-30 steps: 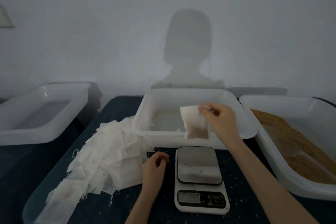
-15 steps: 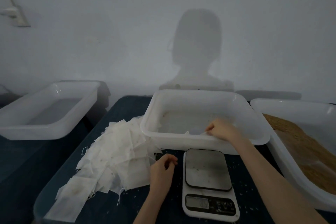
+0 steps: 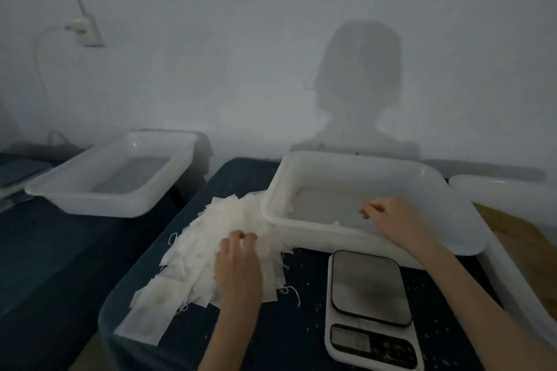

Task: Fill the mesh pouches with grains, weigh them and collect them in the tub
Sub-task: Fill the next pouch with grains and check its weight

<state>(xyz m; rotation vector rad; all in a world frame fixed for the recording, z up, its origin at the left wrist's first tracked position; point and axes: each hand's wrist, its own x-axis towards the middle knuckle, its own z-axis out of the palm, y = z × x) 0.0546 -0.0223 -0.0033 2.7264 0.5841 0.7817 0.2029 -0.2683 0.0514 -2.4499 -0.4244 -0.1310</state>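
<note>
A heap of empty white mesh pouches (image 3: 211, 229) lies on the dark table, left of centre. My left hand (image 3: 238, 265) rests on this heap, its fingers curled down and pinching a top pouch. The white collecting tub (image 3: 355, 158) stands behind the scale. My right hand (image 3: 398, 220) hangs over its inside with fingers loosely curled and nothing in them. Behind the front wall, a white corner of a filled pouch (image 3: 336, 223) peeks out. A digital scale (image 3: 367, 289) with a bare steel plate sits in front of the tub. The tub of brown grains (image 3: 509, 229) is at the right edge.
A second, empty white tub (image 3: 60, 193) stands on a lower surface at the far left. Loose grains (image 3: 313, 307) dot the dark cloth around the scale. A wall socket with a cable (image 3: 87, 30) is on the wall behind.
My right hand lowered the filled pouch into the middle tub and let it go. My left hand moved from beside the scale onto the pouch heap. The view has swung left.
</note>
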